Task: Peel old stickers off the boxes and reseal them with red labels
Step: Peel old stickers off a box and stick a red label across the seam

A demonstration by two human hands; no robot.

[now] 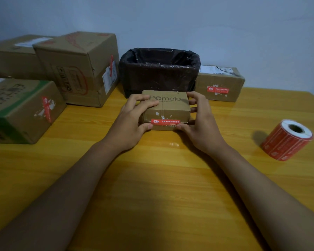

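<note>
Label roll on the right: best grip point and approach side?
Take the label roll across its red outer wrap, coming from above with the right hand, the nearer one. It lies tilted on its side, with the core hole facing up and away, so the curved sides are exposed. Nothing stands close beside it on the table.

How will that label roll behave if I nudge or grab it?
The label roll lies tilted on its curved side on the table, so a nudge would probably send it rolling, likely in an arc. Its hollow core suggests an easy hook for fingers. The wound layers look firm, so it should probably hold its shape when grabbed.
</note>
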